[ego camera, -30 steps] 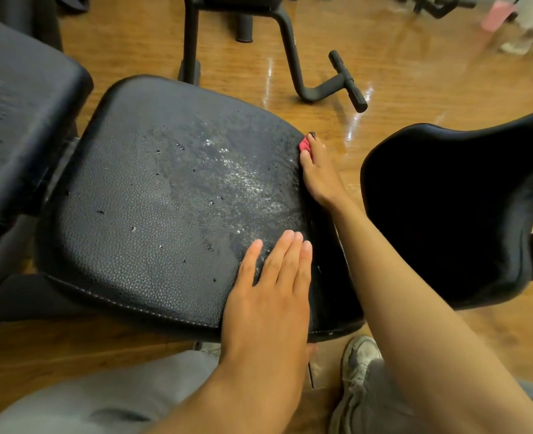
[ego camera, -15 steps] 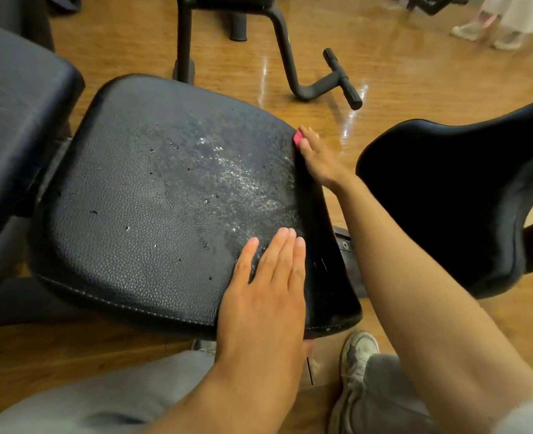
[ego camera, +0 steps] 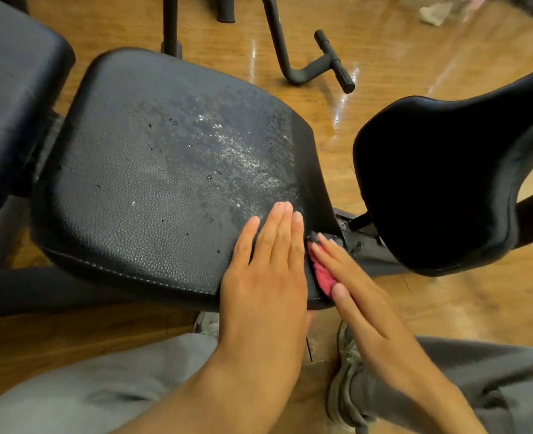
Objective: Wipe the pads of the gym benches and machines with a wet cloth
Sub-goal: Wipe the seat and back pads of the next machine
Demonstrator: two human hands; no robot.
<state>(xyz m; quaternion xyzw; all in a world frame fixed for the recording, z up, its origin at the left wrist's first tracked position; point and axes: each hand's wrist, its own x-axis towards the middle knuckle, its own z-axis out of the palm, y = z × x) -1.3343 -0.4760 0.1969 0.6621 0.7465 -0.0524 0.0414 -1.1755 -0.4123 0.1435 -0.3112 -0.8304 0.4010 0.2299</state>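
Note:
A black leather seat pad [ego camera: 152, 183] fills the middle of the view, wet and glistening on its right half. My left hand [ego camera: 265, 264] lies flat on the pad's near right corner, fingers straight and together. My right hand [ego camera: 346, 277] presses a pink cloth [ego camera: 323, 275] against the pad's right side edge near the front corner, fingers straight over it. Most of the cloth is hidden under that hand.
A second black pad [ego camera: 440, 183] stands right of the gap, with bolts and frame [ego camera: 353, 233] between. Another pad [ego camera: 11, 98] sits at the left. A black machine leg with foot bar [ego camera: 318, 64] rests on the wooden floor behind. My grey trousers and shoe [ego camera: 349, 371] are below.
My right hand has slid the pink cloth along the pad's right edge from the far corner down to the near corner. My left hand has stayed flat on the pad.

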